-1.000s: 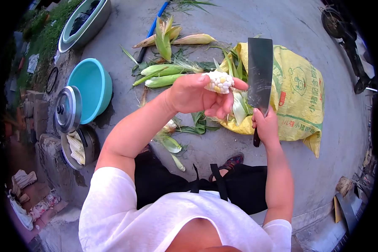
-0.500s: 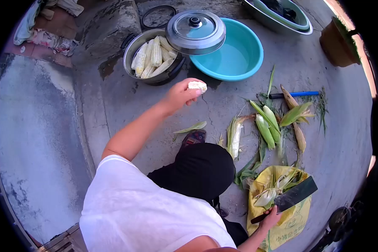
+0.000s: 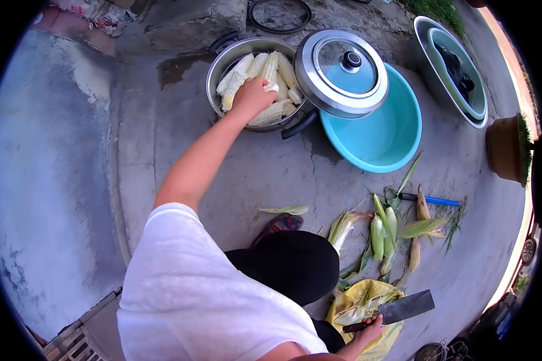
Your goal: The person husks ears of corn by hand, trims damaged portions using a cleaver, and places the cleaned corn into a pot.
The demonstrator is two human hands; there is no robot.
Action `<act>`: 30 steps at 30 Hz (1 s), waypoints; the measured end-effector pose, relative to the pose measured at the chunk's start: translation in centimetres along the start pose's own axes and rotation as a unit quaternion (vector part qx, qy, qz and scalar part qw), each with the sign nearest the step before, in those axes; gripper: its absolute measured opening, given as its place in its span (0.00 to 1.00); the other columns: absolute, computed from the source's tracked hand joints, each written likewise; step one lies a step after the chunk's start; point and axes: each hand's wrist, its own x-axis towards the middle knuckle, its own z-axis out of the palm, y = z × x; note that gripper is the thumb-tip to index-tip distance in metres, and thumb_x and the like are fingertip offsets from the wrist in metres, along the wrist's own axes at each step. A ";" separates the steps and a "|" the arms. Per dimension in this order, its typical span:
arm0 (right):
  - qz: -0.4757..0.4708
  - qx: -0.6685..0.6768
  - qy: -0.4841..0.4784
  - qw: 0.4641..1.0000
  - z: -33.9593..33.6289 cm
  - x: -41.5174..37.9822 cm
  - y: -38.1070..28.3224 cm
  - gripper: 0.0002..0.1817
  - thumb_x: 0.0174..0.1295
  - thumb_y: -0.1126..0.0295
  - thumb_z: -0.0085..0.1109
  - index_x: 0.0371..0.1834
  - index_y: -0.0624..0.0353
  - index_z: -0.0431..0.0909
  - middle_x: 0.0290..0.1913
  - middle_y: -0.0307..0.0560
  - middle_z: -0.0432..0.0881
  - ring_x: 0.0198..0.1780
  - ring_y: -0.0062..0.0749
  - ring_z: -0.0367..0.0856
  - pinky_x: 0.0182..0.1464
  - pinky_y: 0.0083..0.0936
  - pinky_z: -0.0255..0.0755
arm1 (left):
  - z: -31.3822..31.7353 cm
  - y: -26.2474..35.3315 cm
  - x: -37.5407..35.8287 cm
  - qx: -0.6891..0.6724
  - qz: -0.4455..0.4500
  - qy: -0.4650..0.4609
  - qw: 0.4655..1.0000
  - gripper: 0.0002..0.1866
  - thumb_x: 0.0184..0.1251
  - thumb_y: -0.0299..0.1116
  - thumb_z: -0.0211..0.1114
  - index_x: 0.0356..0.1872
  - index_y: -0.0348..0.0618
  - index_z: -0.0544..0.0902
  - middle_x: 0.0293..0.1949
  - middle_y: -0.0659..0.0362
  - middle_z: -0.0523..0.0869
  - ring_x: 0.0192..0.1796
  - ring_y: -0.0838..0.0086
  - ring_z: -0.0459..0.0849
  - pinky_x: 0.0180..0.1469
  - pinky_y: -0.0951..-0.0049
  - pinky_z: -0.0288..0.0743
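My left hand (image 3: 254, 96) is over the metal pot (image 3: 212, 90), its fingers closed round a small piece of pale corn (image 3: 271, 88). Husked corn cobs (image 3: 237, 76) fill the pot beneath and around it. At the lower right, my right hand (image 3: 373, 328) grips the handle of a cleaver (image 3: 407, 307). The broad dark blade lies over a yellow sack (image 3: 382, 345) with husks in it. A lid (image 3: 343, 72) with a glass centre rests between the pot and a turquoise basin (image 3: 373, 141), partly covering the basin.
Green corn ears (image 3: 377, 237), dry husks (image 3: 423, 207) and a blue-handled tool (image 3: 439, 200) lie on the concrete at the right. Nested basins (image 3: 424, 54) and a brown plant pot (image 3: 504, 148) stand at the upper right. One husk leaf (image 3: 285, 210) lies near my foot.
My left hand has moved with the corn piece from in front of the pot to over the cobs inside. The view has shifted; my right hand still holds the cleaver at the sack.
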 end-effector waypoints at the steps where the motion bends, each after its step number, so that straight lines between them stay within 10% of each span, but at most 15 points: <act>1: -0.002 0.000 -0.012 1.000 0.3 -0.1 -0.4 0.08 0.65 0.69 0.46 0.27 0.55 0.65 0.19 0.35 0.66 0.16 0.19 0.63 0.20 0.17 0.64 | 0.1 0.8 0.7 0.004 0.005 0.005 1.000 0.28 0.50 0.48 0.62 0.48 0.39 0.77 0.53 0.45 0.76 0.53 0.59 0.76 0.54 0.65 0.69; 13: 0.000 -0.016 -0.008 1.000 2.3 -2.9 -1.2 0.05 0.65 0.70 0.47 0.31 0.56 0.65 0.21 0.34 0.66 0.17 0.17 0.63 0.19 0.17 0.64 | 2.6 -1.2 3.8 0.111 0.107 -0.078 0.985 0.19 0.54 0.37 0.53 0.45 0.43 0.81 0.45 0.48 0.81 0.48 0.56 0.79 0.52 0.61 0.70; 17: 0.002 0.025 -0.008 1.000 2.0 -3.2 -0.8 0.05 0.64 0.70 0.47 0.31 0.56 0.65 0.20 0.34 0.65 0.17 0.18 0.63 0.20 0.18 0.64 | 2.7 0.5 1.1 -0.082 0.188 0.023 0.979 0.13 0.58 0.35 0.56 0.40 0.40 0.81 0.38 0.51 0.83 0.41 0.60 0.82 0.45 0.67 0.73; 21: 0.018 0.047 -0.003 0.999 1.6 -3.6 -0.5 0.06 0.63 0.70 0.50 0.30 0.56 0.65 0.21 0.35 0.66 0.18 0.20 0.63 0.22 0.21 0.64 | 4.0 5.3 -6.3 -0.228 0.213 -0.156 0.937 0.10 0.60 0.28 0.57 0.40 0.36 0.80 0.34 0.59 0.83 0.35 0.79 0.79 0.40 0.79 0.72; 30: -0.009 0.041 0.039 0.998 -1.2 -5.1 -0.1 0.06 0.62 0.71 0.51 0.30 0.58 0.66 0.21 0.38 0.70 0.17 0.20 0.66 0.22 0.18 0.66 | 14.8 12.8 -16.5 -0.066 0.394 -0.456 0.795 0.11 0.57 0.29 0.58 0.41 0.37 0.79 0.33 0.56 0.80 0.34 0.74 0.78 0.39 0.75 0.72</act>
